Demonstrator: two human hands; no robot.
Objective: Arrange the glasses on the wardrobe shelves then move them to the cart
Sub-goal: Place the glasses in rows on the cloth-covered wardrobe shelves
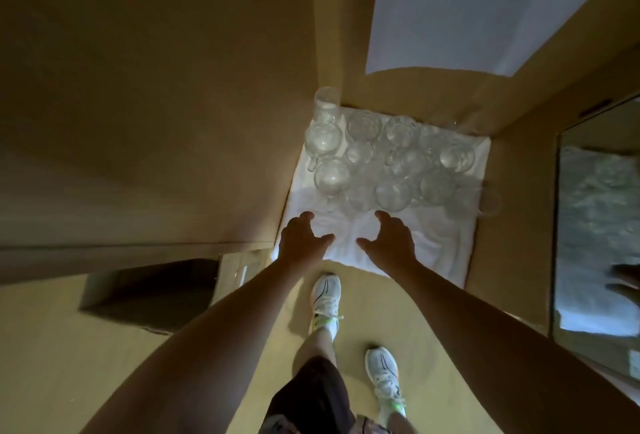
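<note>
Several clear glasses and glass mugs (391,160) stand crowded on a white cloth (440,246) that covers a low wardrobe shelf. One tall glass (326,101) stands at the far left corner. My left hand (303,239) and my right hand (393,238) reach side by side over the bare near part of the cloth, just short of the nearest glasses. Both hands hold nothing, their fingers loosely spread and slightly curved.
Brown wardrobe walls (156,104) close in the shelf on the left and right. A higher shelf carries another white cloth (474,18). A mirror (599,226) stands at the right. My two feet in white sneakers (325,298) are on the wooden floor below.
</note>
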